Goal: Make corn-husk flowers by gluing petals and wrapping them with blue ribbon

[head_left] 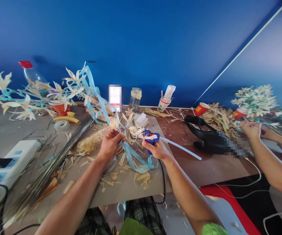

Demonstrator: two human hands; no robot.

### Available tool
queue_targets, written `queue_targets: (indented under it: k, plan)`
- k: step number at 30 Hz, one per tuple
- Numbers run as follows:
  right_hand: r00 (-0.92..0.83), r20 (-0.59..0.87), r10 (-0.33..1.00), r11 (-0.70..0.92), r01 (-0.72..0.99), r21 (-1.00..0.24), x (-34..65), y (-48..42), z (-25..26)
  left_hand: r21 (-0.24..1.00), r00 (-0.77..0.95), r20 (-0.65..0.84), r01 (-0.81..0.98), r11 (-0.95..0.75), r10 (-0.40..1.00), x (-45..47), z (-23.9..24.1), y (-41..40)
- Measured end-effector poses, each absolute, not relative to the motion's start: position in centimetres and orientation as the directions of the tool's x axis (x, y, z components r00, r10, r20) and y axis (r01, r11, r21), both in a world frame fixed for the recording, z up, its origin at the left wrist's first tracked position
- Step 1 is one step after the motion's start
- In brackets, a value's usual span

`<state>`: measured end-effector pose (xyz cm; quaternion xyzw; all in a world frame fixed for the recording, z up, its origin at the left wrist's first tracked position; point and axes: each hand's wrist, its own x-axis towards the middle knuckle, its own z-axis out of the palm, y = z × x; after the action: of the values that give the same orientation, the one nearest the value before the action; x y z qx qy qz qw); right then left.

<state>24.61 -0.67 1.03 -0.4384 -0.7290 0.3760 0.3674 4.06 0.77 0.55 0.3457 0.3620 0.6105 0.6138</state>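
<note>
My left hand (110,142) is closed in a pinch around the stem of a pale corn-husk flower (113,122), just below its petals. Light blue ribbon (132,159) trails from near these fingers and loops over the table. In my right hand (160,150) is a blue glue gun (153,136), its nozzle end turned toward the flower. A long translucent glue stick (182,149) sticks out of the gun's back. Dried husk pieces partly cover the nozzle, so I cannot tell whether it touches anything.
Left of my hands lie a bundle of thin wires (57,160), a tape roll (61,125) and a white power strip (13,173). Finished husk flowers (24,106) spread behind. A glass jar (135,98) and a white cup (164,104) stand near the wall. Another person's hands (251,130) work at right.
</note>
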Motion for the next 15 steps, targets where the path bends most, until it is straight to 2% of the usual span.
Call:
queue_targets:
  k: [15]
  plan:
    - [-0.298, 0.242, 0.923, 0.343, 0.357, -0.869, 24.61, -0.62, 0.73, 0.871, 0.005, 0.002, -0.491, 0.001, 1.0, 3.97, 0.38, 0.73]
